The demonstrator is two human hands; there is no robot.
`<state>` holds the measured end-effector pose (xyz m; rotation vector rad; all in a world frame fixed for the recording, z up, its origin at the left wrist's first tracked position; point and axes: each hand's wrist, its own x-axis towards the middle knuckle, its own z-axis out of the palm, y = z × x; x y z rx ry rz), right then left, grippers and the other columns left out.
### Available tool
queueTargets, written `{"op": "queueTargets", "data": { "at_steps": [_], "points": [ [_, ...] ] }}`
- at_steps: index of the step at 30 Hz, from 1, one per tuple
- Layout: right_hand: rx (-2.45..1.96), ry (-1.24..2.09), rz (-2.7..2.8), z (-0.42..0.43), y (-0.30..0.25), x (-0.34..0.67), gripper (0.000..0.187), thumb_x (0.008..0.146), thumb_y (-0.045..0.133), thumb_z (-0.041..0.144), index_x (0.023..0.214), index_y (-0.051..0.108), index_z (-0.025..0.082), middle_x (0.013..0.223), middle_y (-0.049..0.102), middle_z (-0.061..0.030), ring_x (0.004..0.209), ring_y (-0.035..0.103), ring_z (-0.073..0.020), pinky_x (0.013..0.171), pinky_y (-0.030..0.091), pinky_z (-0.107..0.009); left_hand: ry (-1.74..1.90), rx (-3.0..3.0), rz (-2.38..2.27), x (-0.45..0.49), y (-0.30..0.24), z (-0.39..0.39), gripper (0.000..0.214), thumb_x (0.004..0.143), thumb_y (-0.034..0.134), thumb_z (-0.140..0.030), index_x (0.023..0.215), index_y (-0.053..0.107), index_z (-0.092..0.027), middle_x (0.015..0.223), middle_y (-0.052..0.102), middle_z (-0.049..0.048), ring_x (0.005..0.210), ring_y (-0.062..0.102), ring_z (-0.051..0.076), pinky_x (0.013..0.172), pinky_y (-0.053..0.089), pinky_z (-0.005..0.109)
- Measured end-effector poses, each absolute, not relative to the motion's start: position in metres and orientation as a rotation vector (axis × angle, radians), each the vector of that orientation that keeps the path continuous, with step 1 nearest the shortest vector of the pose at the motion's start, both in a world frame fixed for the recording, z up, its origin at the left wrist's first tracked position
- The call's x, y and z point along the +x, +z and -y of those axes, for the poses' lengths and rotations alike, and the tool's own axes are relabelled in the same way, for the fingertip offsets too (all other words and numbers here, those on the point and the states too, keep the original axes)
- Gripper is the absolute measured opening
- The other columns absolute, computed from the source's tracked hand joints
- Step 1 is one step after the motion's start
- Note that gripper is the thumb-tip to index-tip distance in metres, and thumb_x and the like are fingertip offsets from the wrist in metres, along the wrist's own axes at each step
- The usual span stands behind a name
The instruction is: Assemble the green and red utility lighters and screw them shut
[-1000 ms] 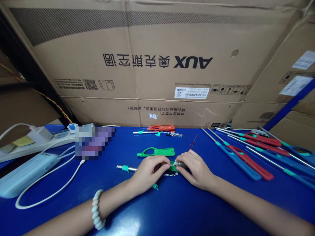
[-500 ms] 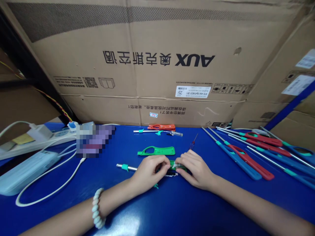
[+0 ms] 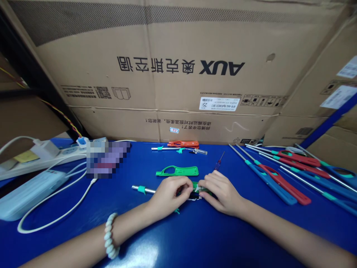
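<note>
- One white power strip lies at the far left, with one light-blue power bank in front of it.
- One purple item, pixelated, lies just right of them.
- One beaded bracelet circles the left wrist.
- One metal tube with a teal collar runs under the left hand. That hand's thumb and forefinger tips nearly meet; I cannot tell whether anything is pinched there.
- Two green shells show: the free one lies behind the hands; the worked one sits between them, partly covered.
- At the back lie one orange shell and a second tube, side by side.
- The right hand has its thumb and fingers closed around one small clear part, over the worked shell.
- One screwdriver lies just beyond the right hand's knuckles.
- At far right, three red handles and at least three blue handles overlap; the exact blue count is unclear.
</note>
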<state>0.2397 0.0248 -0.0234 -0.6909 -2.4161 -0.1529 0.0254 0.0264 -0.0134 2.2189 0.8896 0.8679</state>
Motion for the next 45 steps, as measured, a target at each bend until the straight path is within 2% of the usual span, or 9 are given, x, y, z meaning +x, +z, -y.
{"op": "queueTargets", "data": {
  "at_steps": [21,45],
  "points": [
    [-0.670,-0.237,2.451,-0.0257,-0.0220,0.2384,0.025,0.098,0.041,0.028,0.096,0.060,0.013,0.070,0.056,-0.0040,0.063,0.047,-0.0164,0.061,0.031,-0.030,0.844,2.247,-0.894,0.0253,-0.0166,-0.0269,0.016,0.086,0.046,-0.013,0.073,0.056,-0.016,0.066,0.055,-0.0020,0.059,0.046,0.011,0.057,0.032,0.020],
    [-0.635,-0.212,2.451,-0.0259,-0.0235,0.2383,0.024,0.099,0.040,0.028,0.095,0.059,0.013,0.070,0.057,-0.0042,0.064,0.049,-0.0165,0.061,0.031,-0.030,0.821,2.239,-0.916,0.0266,-0.0177,-0.0263,0.016,0.085,0.047,-0.014,0.073,0.058,-0.016,0.064,0.055,-0.0022,0.057,0.045,0.011,0.055,0.031,0.020]
  ]
}}
